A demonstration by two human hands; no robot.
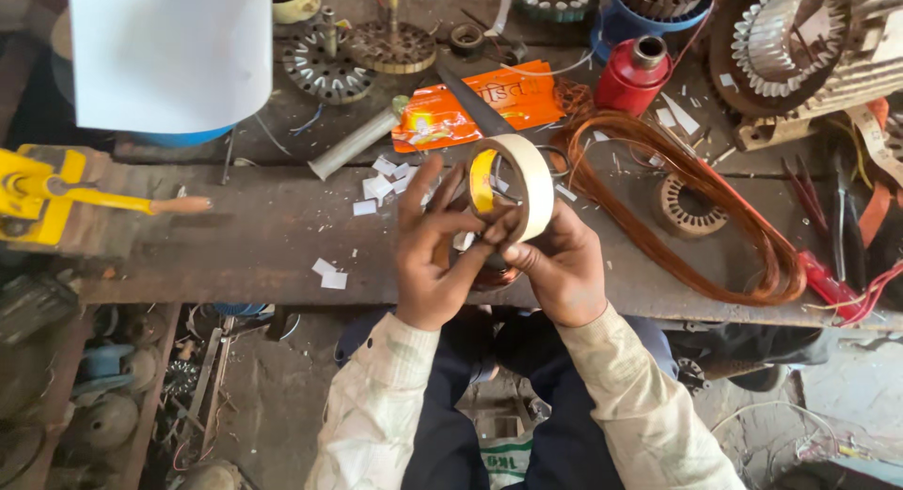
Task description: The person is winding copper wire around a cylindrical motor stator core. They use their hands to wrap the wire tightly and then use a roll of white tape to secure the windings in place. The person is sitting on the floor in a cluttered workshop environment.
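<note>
A roll of cream masking tape [529,181] with a yellow inner core is held up over the workbench edge. My right hand [557,267] grips its lower rim from below. My left hand [430,247] meets it from the left, fingers raised and spread beside the roll, thumb pressed toward the right hand's fingers. A dark round part [491,276] shows between the two palms, mostly hidden. Both sleeves are pale checked cloth.
The steel workbench [235,236] carries a looped copper wire coil [715,236], a small stator [688,208], a red spool [635,74], an orange packet [480,104], a grey tube [356,144], paper scraps [384,180], pliers [832,217]. A yellow tool [42,194] sits left.
</note>
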